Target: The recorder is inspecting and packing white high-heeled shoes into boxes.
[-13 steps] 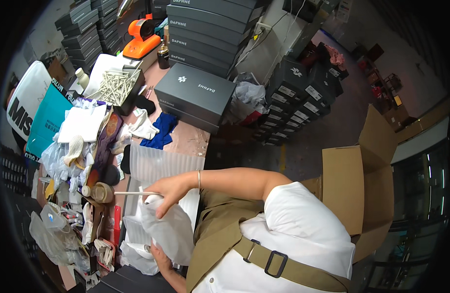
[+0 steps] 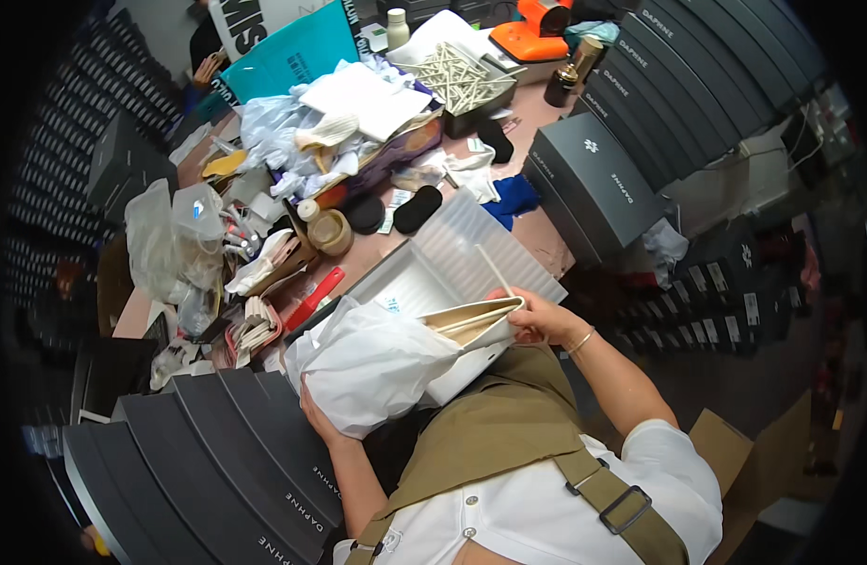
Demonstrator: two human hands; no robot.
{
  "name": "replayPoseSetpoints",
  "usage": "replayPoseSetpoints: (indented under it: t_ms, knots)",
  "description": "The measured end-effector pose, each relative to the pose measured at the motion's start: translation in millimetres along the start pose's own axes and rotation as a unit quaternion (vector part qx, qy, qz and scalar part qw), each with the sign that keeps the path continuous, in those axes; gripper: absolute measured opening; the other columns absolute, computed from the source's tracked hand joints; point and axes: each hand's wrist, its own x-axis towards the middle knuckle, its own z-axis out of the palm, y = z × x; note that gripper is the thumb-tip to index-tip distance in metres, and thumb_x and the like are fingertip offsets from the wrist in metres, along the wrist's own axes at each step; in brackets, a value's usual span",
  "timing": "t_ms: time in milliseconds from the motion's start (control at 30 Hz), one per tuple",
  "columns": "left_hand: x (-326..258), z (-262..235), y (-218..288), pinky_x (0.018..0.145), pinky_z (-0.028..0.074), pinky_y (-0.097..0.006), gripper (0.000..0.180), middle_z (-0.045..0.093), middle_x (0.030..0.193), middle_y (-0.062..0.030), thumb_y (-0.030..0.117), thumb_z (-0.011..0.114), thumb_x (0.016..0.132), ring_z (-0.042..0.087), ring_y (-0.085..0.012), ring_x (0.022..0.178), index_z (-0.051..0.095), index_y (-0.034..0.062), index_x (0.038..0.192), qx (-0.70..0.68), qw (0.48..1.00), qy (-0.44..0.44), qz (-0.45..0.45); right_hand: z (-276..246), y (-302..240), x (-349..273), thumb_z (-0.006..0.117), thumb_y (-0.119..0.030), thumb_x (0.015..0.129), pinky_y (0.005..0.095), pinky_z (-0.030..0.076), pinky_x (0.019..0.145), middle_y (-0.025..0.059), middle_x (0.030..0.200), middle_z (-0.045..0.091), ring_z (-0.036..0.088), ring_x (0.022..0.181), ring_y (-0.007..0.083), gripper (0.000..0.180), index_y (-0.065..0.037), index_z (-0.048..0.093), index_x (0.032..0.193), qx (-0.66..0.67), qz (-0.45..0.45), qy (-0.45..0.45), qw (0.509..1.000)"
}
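What looks like a white boot point(image 2: 495, 331) with a cream-lined open top lies across my front, its left part covered by crinkled white wrapping point(image 2: 377, 372). My right hand point(image 2: 539, 318) is closed on the rim of its opening, thumb on the near side. A thin white stick point(image 2: 495, 268) rises beside these fingers, and pale sticks point(image 2: 476, 320) show inside the opening. On the left, my left hand point(image 2: 321, 412) grips the wrapping from below, its fingers partly hidden. Beneath lies an open box point(image 2: 396, 268) with a translucent foam sheet point(image 2: 481, 240) spread over its far side.
Dark grey shoe boxes point(image 2: 226, 452) are stacked at near left, with more point(image 2: 678, 85) at far right. Beyond the open box are a red-handled tool point(image 2: 316, 297), a jar point(image 2: 330, 233), black oval pads point(image 2: 417, 209), blue cloth point(image 2: 513, 198) and a box of white sticks point(image 2: 452, 80).
My view has turned leftward. My right hand has moved from above the wrapping to the rim of the opening, which now shows its lining. The white stick now points upward.
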Motion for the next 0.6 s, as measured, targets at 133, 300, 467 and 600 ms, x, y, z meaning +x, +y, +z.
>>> replayPoseSetpoints:
  t_ms: [133,300,467,600]
  knots:
    - [-18,32,23,0.091,0.045,-0.041,0.030,0.058,0.118,-0.0152,0.016,0.047,0.093,0.057,-0.0273,0.103,0.057,-0.0013,0.116,0.292,0.852,-0.020,0.434,-8,2,3,0.065,-0.030,0.085,0.0181,0.029,0.038,-0.0003,0.076,0.047,0.038,0.045,0.0049,0.047,-0.007,0.043,0.121,0.050,-0.110,0.185,0.975]
    - [-8,92,-90,0.096,0.039,-0.043,0.024,0.060,0.113,-0.0159,0.017,0.067,0.078,0.052,-0.0335,0.107,0.062,0.0029,0.096,0.535,0.582,-0.502,0.350,13,-20,16,0.063,-0.034,0.086,0.0182,0.031,0.038,0.0004,0.076,0.048,0.040,0.045,0.0051,0.049,-0.008,0.039,0.120,0.020,-0.253,0.214,0.943]
    - [-24,99,-79,0.090,0.045,-0.040,0.064,0.057,0.126,-0.0124,0.041,0.066,0.083,0.059,-0.0260,0.106,0.048,0.0042,0.132,0.466,0.723,-0.509,-0.018,37,-4,10,0.062,-0.040,0.081,0.0192,0.031,0.037,0.0023,0.072,0.049,0.043,0.045,0.0069,0.055,-0.008,0.038,0.119,-0.031,-0.260,0.213,0.941]
    - [-19,115,-71,0.103,0.038,-0.042,0.073,0.048,0.134,-0.0132,0.056,0.047,0.090,0.045,-0.0278,0.124,0.035,0.0039,0.139,-0.136,0.934,-0.292,-0.154,62,12,4,0.064,-0.022,0.084,0.0225,0.037,0.048,0.0001,0.076,0.049,0.047,0.054,0.0076,0.049,-0.009,0.039,0.124,-0.104,-0.062,0.019,0.993]
